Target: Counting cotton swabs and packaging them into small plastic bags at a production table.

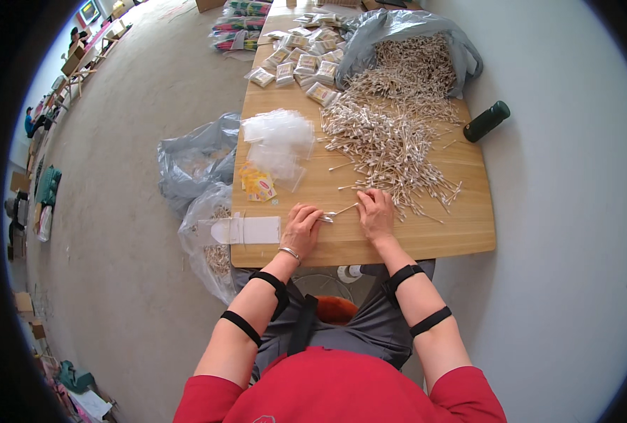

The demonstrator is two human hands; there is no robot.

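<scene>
Cotton swabs (327,218) poke out from the fingertips of my left hand (303,229), which is closed around them low over the table front. One swab (344,209) slants across the gap between my hands, its far end at the fingertips of my right hand (377,215). That hand is pinched at the near edge of a large heap of loose cotton swabs (391,144). Left of my left hand lies a white card strip (261,230) with a clear band. Beyond it are yellow printed cards (258,185) and a stack of clear plastic bags (278,137).
A grey plastic sack (352,46) spills swabs onto the wooden table (454,236). Filled small packs (306,65) pile up at the far left. A dark green bottle (487,121) lies by the wall. Plastic bags (204,158) hang beside the table's left edge.
</scene>
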